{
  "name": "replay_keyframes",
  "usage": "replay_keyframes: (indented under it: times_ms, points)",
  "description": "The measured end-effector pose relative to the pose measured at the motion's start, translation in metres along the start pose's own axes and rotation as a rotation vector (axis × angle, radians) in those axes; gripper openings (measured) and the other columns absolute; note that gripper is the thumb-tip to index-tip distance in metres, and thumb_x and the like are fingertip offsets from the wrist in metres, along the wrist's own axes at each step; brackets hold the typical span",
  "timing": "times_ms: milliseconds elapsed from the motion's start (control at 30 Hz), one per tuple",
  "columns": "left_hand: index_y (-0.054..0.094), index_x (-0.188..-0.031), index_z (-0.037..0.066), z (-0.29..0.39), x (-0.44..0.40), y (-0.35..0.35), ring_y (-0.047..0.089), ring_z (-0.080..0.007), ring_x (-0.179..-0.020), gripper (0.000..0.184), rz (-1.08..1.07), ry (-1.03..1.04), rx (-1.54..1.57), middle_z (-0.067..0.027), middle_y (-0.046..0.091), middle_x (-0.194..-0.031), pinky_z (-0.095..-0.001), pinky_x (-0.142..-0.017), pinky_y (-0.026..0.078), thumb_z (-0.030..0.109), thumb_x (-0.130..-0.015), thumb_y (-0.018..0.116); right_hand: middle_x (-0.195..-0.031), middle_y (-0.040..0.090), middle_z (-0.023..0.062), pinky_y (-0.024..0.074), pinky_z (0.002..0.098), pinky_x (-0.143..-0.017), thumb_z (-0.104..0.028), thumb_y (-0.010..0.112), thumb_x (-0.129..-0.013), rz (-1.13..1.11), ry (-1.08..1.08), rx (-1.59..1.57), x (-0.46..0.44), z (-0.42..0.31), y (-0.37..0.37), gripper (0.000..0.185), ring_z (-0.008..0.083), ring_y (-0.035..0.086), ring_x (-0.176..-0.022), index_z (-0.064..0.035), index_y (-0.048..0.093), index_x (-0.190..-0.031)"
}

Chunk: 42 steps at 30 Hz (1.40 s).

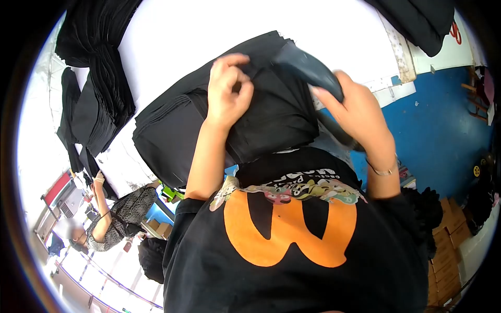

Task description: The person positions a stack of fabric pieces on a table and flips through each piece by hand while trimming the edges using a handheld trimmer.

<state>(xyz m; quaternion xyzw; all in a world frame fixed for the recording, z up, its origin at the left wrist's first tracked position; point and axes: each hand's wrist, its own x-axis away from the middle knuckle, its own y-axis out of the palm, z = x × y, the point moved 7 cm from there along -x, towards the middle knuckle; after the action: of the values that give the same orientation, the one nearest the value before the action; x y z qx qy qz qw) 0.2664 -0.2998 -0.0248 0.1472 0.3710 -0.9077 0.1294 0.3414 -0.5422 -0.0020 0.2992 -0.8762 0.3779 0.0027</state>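
My right hand is closed around a smooth, curved, dark blue-grey handheld tool, blurred by motion, so its exact kind is unclear. The tool's far end hangs over the upper right part of a stack of black fabric pieces. A darker strip shows below that hand, partly hidden. Over the middle of the stack is my left hand, its fingers loosely curled and apart, with nothing visible in them. The black layers fan out along their left and top edges on a white table.
More black fabric bundles lie at the table's left, another bundle at the upper right. A co-worker stands at lower left, one hand on dark fabric. Cardboard boxes are stacked at lower right on the blue floor.
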Motion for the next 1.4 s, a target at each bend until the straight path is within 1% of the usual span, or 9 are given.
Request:
replay_keyframes:
  times_ms: [133,233,333,367,500,667,900,933,1400]
  points:
    - [0.062,-0.082,0.002,-0.025,0.031,0.016,0.055,-0.0078,-0.068,0.011,-0.579,-0.637,0.405,-0.0027,0.064,-0.08,-0.0244,-0.067,0.047,0.0,-0.089,0.07,-0.072,0.066,0.0243,0.0528,0.0459,-0.064,-0.05,0.066,-0.097,-0.146,0.101,0.14,0.011,0.005,0.002,0.054,0.0424,0.067,-0.068,0.0041,0.063,-0.099]
    - [0.068,-0.091,0.0,-0.013,-0.011,0.013,0.052,-0.0107,-0.066,0.019,-0.019,-0.338,0.008,-0.003,0.062,-0.085,-0.0271,-0.064,0.048,0.014,-0.09,0.08,-0.068,0.061,0.0197,0.0492,0.0395,-0.059,-0.044,0.066,-0.099,0.069,-0.044,0.036,-0.031,-0.007,0.013,0.048,0.0302,0.061,-0.056,0.0037,0.064,-0.1]
    - [0.076,-0.107,0.006,-0.01,-0.011,0.033,0.054,-0.0151,-0.07,0.025,-0.036,-0.186,-0.193,-0.0073,0.06,-0.103,-0.0284,-0.065,0.049,0.013,-0.084,0.084,-0.067,0.059,0.0151,0.048,0.0356,-0.058,-0.043,0.066,-0.099,-0.051,0.068,-0.025,-0.022,-0.002,0.008,0.047,0.0223,0.059,-0.058,0.0037,0.064,-0.099]
    - [0.075,-0.102,0.006,-0.014,-0.007,0.035,0.051,-0.0113,-0.068,0.02,-0.025,-0.262,-0.12,-0.005,0.059,-0.1,-0.0258,-0.063,0.047,0.007,-0.084,0.083,-0.07,0.063,0.0221,0.05,0.0419,-0.062,-0.047,0.066,-0.098,-0.077,0.064,-0.062,-0.01,0.005,0.003,0.052,0.0376,0.064,-0.064,0.005,0.064,-0.093]
    - [0.071,-0.09,0.005,-0.025,0.007,0.034,0.043,-0.005,-0.066,0.017,0.095,-0.418,0.098,0.0013,0.055,-0.096,-0.021,-0.061,0.042,-0.007,-0.082,0.079,-0.068,0.061,0.0174,0.0491,0.0389,-0.062,-0.047,0.066,-0.098,-0.164,0.099,-0.01,0.0,0.014,-0.005,0.051,0.0304,0.06,-0.061,0.0039,0.065,-0.096]
    - [0.068,-0.087,0.006,-0.042,0.011,0.034,0.051,-0.0129,-0.063,0.012,0.037,-0.485,0.175,-0.0026,0.056,-0.093,-0.0277,-0.063,0.046,-0.004,-0.082,0.073,-0.071,0.058,0.0153,0.0487,0.037,-0.064,-0.047,0.067,-0.098,-0.053,0.103,-0.244,-0.03,0.016,0.008,0.049,0.0244,0.055,-0.063,0.0018,0.064,-0.092]
    - [0.069,-0.076,0.003,-0.039,0.006,0.034,0.057,-0.0195,-0.092,0.022,-0.155,-0.361,0.269,-0.0046,0.053,-0.087,-0.0292,-0.079,0.049,-0.014,-0.075,0.055,-0.07,0.063,0.0149,0.0499,0.0365,-0.064,-0.044,0.069,-0.096,-0.193,-0.042,-0.095,-0.009,0.027,-0.004,0.045,0.0247,0.061,-0.063,0.0009,0.067,-0.098]
    - [0.069,-0.079,0.003,-0.043,0.004,0.036,0.056,-0.0102,-0.081,0.023,-0.213,-0.373,0.285,-0.0021,0.055,-0.098,-0.0236,-0.068,0.05,-0.015,-0.084,0.056,-0.07,0.063,0.0149,0.0499,0.0365,-0.064,-0.044,0.069,-0.096,-0.194,-0.043,-0.098,-0.015,0.017,-0.002,0.045,0.0247,0.061,-0.063,0.0009,0.067,-0.098]
    - [0.064,-0.079,0.0,-0.052,0.006,0.031,0.061,-0.0093,-0.076,0.017,-0.244,-0.506,0.508,-0.0022,0.062,-0.099,-0.0246,-0.068,0.054,-0.014,-0.086,0.059,-0.071,0.064,0.018,0.049,0.0434,-0.061,-0.046,0.071,-0.093,-0.209,-0.207,0.202,0.007,-0.01,0.026,0.043,0.0384,0.065,-0.068,-0.0047,0.065,-0.105]
